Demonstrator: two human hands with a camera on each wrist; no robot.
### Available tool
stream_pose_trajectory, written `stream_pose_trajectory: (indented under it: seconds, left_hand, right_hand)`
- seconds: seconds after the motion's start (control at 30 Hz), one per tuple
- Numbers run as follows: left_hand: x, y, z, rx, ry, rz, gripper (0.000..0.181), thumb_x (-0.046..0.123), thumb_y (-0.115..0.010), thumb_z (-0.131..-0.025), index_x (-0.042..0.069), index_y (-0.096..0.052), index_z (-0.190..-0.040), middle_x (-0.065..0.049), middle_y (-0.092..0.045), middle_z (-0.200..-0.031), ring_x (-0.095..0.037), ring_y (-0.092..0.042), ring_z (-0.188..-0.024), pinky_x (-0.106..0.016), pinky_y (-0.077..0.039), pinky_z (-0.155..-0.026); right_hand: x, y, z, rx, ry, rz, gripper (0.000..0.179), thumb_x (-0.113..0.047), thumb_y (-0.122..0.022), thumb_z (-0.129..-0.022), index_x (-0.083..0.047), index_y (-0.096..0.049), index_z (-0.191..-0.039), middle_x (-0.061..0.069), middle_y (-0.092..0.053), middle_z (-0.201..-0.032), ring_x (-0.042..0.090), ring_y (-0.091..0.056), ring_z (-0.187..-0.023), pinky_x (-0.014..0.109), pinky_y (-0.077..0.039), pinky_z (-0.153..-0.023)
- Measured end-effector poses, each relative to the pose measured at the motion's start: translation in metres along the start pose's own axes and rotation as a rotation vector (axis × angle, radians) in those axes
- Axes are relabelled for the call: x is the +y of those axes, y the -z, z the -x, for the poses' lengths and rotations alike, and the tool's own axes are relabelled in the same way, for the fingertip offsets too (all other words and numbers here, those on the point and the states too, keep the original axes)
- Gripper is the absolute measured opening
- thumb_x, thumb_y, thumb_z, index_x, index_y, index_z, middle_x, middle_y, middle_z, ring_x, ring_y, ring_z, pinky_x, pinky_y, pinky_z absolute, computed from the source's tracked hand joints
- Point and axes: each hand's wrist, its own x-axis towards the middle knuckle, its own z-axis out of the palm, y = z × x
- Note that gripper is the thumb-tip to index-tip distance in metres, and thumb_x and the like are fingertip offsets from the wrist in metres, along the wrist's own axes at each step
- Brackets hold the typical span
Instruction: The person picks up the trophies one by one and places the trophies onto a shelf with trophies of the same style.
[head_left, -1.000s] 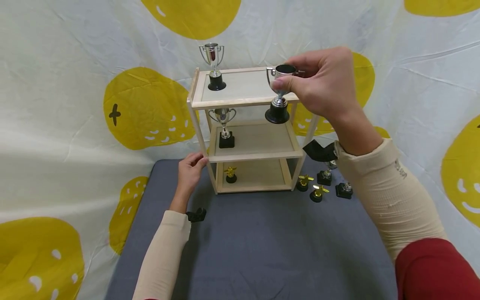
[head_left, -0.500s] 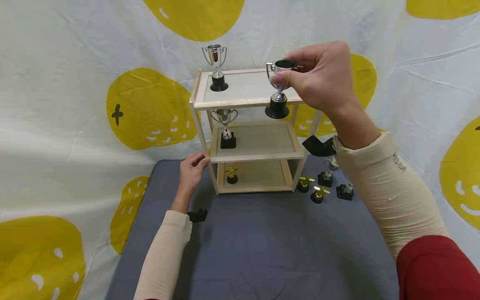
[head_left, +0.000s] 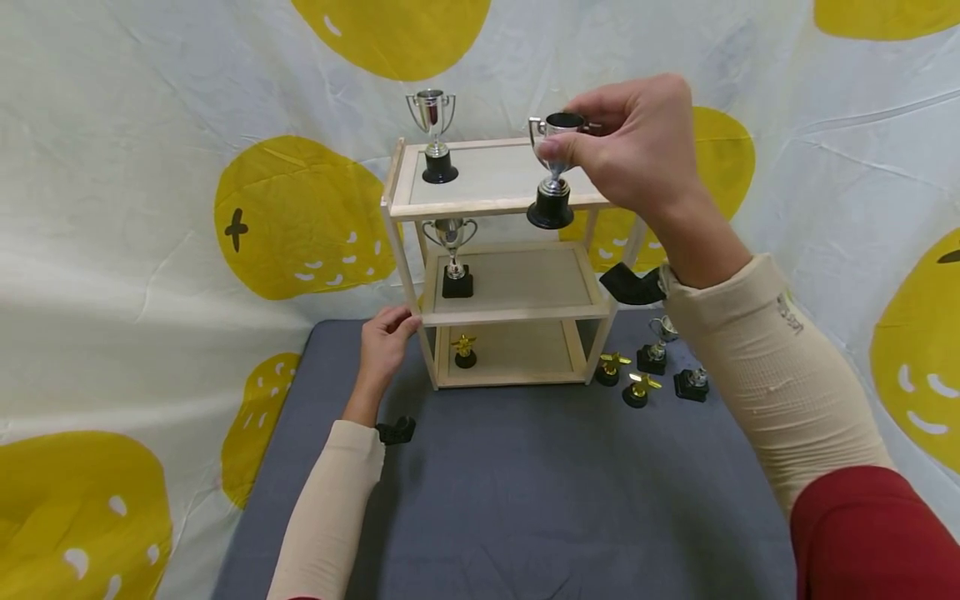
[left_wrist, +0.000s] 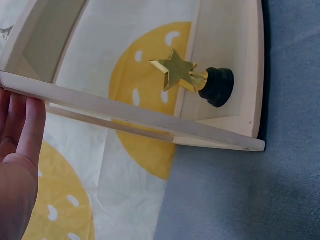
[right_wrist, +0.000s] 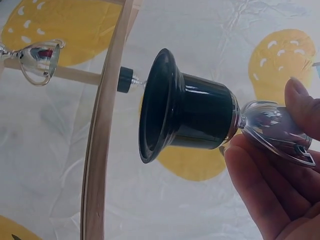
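Note:
My right hand (head_left: 641, 150) pinches a silver trophy cup (head_left: 555, 171) by its bowl, thumb in front. The cup is upright in the head view, its black round base overlapping the top tier's front right. In the right wrist view, the hollow underside of its base (right_wrist: 157, 110) shows beside the shelf's rail (right_wrist: 100, 140). At the lower left, my left hand (head_left: 384, 342) holds the front left post of a three-tier wooden shelf (head_left: 517, 315); its fingers (left_wrist: 32, 125) lie against the post in the left wrist view. Another silver cup (head_left: 439, 137) stands on the top tier's left side.
A square-based cup (head_left: 457, 282) stands on the middle tier, a gold star trophy (head_left: 465, 354) on the bottom one. Right of the shelf, several trophies, including a gold star one (head_left: 637, 392) and a silver cup (head_left: 655, 350), sit on the grey cloth-covered table (head_left: 525, 483).
My right hand has risen slightly with the trophy cup, drifting a little left. My left hand stays at the shelf post.

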Motion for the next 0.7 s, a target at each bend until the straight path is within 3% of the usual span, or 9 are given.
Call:
stream_pose_trajectory:
  seconds: [0.37,0.7]
  left_hand:
    - [0.002,0.001,0.001,-0.013,0.012,-0.004,0.025,0.011,-0.074,-0.098,-0.005,-0.076,-0.117,-0.005,-0.066,-0.104,-0.003,-0.064,-0.089,-0.012,-0.058,-0.08]
    - [0.004,-0.001,0.003,-0.024,0.015,-0.004,0.03,0.01,-0.073,-0.098,-0.009,-0.073,-0.121,-0.008,-0.066,-0.107,-0.003,-0.063,-0.089,-0.011,-0.056,-0.079]
  right_hand:
    - [0.002,-0.003,-0.007,-0.003,-0.013,0.052,0.026,-0.023,-0.086,-0.088,-0.003,-0.084,-0.103,-0.018,-0.072,-0.078,-0.002,-0.07,-0.069,0.014,-0.055,-0.068]
    - [0.004,-0.005,-0.015,0.002,-0.011,0.088,0.028,-0.023,-0.087,-0.087,-0.002,-0.083,-0.105,0.006,-0.081,-0.091,-0.008,-0.068,-0.068,0.01,-0.054,-0.069]
